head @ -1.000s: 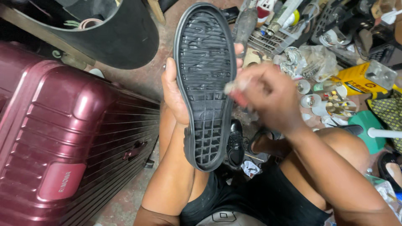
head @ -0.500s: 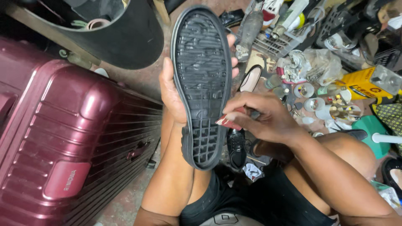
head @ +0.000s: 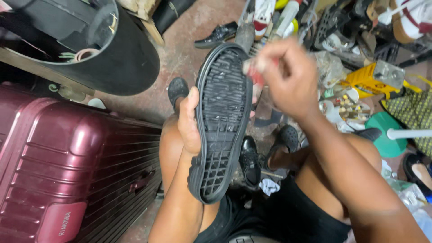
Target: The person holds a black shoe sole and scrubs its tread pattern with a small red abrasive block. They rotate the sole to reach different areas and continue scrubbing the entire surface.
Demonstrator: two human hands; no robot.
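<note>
Over my lap, tread side up, sits the black shoe sole (head: 222, 121), toe end pointing away from me and heel end down near my thighs. My left hand (head: 190, 121) is wrapped round its left edge, thumb on the rim and fingers hidden behind, so that hold is firmly closed on the sole. My right hand (head: 288, 81) hovers at the upper right of the sole, by the toe, fingers pinched shut on a small red and white tube (head: 253, 67) whose tip is blurred and lies just at the sole's edge; I cannot tell whether it touches. Judging progress, the ribbed tread looks a little shiny in the toe half, which may be some coating, while the gridded heel part looks dry and dull, so I'd say the work is under way with the lower half left. A maroon suitcase (head: 67, 166) stands at my left, a black shoe (head: 249, 159) lies beneath the sole
</note>
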